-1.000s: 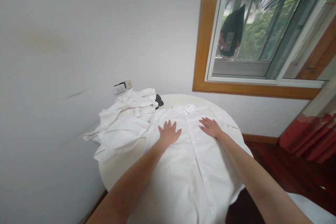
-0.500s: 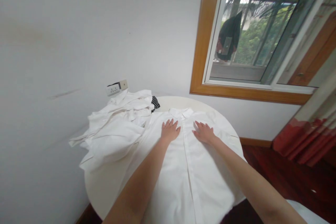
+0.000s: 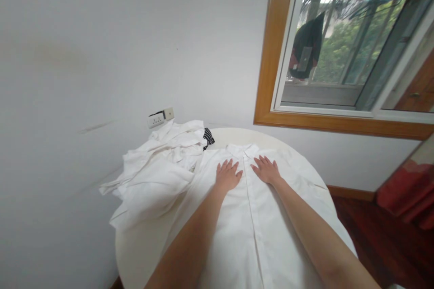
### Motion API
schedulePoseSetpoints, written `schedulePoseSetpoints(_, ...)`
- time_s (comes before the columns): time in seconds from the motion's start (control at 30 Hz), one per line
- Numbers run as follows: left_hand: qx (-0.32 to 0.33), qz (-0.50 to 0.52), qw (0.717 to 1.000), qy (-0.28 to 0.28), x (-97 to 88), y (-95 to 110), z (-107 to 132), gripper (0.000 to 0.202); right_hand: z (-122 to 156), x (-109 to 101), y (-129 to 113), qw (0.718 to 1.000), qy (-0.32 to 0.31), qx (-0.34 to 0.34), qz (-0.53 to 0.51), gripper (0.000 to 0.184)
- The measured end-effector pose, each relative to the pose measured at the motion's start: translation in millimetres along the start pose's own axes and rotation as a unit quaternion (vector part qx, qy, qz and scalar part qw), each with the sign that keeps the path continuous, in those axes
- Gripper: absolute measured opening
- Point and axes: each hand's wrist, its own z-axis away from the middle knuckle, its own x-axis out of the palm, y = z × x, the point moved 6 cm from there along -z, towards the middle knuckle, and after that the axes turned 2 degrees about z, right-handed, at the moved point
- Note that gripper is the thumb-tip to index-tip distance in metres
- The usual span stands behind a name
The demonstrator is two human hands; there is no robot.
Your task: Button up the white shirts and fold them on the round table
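Note:
A white collared shirt [image 3: 237,221] lies spread front up over a round white table [image 3: 135,253], its collar toward the wall and its button placket running down the middle. My left hand [image 3: 229,175] rests flat on the shirt's chest, just left of the placket, fingers spread. On the other side of the placket, my right hand [image 3: 266,170] also lies flat with fingers apart, a little below the collar. Neither hand grips the cloth. The shirt's lower end runs out of view at the bottom.
A heap of crumpled white clothes [image 3: 152,185] covers the table's left side and overhangs its edge. Behind it is a black-and-white striped cloth [image 3: 208,137]. A wall socket [image 3: 156,120] sits above the heap. A wood-framed window [image 3: 264,76] and red curtain [image 3: 407,189] are at right.
The view has shifted slightly, so everything appears a bit further right and lower. My right hand has moved slightly closer to the placket; both hands stay flat on the shirt.

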Motion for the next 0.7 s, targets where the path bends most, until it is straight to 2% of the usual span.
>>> schedulePoseSetpoints(0.37, 0.006, 0.017, 1.000, 0.024, -2.0, -1.7, 1.4, 0.056, -34.1, -7.4, 4.0, 0.998, -0.005, 0.054, 0.021, 0.056)
schedulePoseSetpoints(0.57, 0.001, -0.003, 1.000, 0.015, 0.6, -1.5, 1.6, 0.058, -49.9, -3.9, 16.8, 0.998, 0.000, 0.056, 0.003, 0.056)
schedulePoseSetpoints(0.7, 0.002, 0.003, 1.000, 0.014, 1.6, -1.7, 1.1, 0.058, -55.7, -5.5, 17.1, 0.998, 0.011, 0.057, -0.014, 0.058)
